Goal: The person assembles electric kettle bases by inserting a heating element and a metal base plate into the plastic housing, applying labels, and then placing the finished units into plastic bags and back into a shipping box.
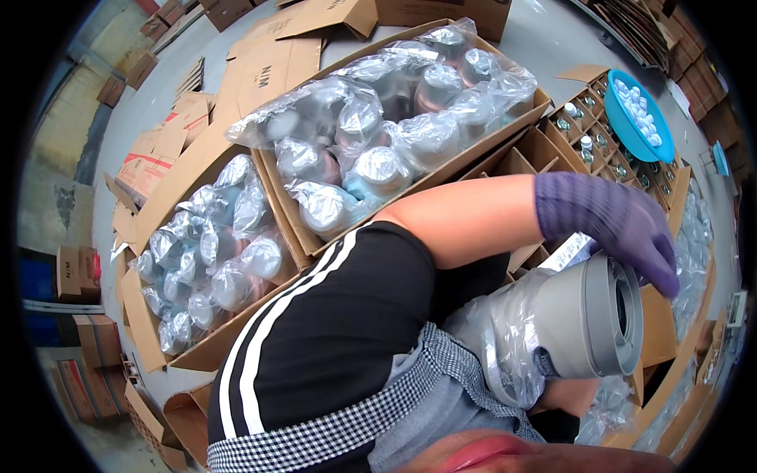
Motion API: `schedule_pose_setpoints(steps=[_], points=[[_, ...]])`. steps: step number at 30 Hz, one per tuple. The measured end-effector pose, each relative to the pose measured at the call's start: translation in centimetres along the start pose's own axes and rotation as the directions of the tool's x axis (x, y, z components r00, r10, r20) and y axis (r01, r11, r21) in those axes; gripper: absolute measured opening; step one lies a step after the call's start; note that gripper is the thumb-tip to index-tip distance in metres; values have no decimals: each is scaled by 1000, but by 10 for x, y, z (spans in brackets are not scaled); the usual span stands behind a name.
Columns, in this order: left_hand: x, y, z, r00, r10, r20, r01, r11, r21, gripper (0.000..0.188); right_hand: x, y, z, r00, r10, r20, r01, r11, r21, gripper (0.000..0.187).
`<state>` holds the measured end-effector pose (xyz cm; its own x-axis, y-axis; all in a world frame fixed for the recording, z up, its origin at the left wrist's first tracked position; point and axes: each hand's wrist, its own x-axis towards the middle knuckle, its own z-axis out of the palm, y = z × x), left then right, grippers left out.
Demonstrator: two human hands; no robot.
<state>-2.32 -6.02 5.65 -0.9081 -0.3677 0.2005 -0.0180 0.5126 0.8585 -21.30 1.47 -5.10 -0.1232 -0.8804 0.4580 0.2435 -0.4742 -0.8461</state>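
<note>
A large grey cylinder-shaped container, partly wrapped in clear plastic, lies tilted against my chest with its round open end facing right. My right hand is mostly hidden by it; a dark gloved fingertip shows at its side, gripping it, and the bare forearm passes underneath. Over the upper rim hangs my left hand in a purple knitted glove, fingers stretched downward beside the opening and the thumb hidden. I cannot tell whether those fingers touch the rim. Behind the container, near the left wrist, is a white and blue printed packet.
Two cartons of plastic-wrapped containers stand at left and centre. A divided carton with bottles lies farther right, under a blue basin of small white items. More wrapped goods line the right side. Flattened cardboard lies behind.
</note>
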Motion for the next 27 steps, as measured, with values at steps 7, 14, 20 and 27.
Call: schedule_pose_setpoints(steps=[7, 14, 20, 27], points=[[-19, -79, 39, 733, 613, -296, -550, 789, 273, 32, -50, -86, -43, 777, -276, 566, 600, 596, -534, 77], [-32, 25, 61, 901, 376, -219, -202, 807, 555, 65, -19, -36, 14, 978, -134, 162, 178, 939, -295, 57], [18, 62, 52, 866, -69, -495, 244, 923, 298, 86, 56, 23, -3, 986, 146, 78, -143, 989, -43, 56], [10, -144, -23, 856, -441, -270, 147, 708, -691, 56, 98, 97, -55, 955, 296, -24, -296, 955, -31, 57]])
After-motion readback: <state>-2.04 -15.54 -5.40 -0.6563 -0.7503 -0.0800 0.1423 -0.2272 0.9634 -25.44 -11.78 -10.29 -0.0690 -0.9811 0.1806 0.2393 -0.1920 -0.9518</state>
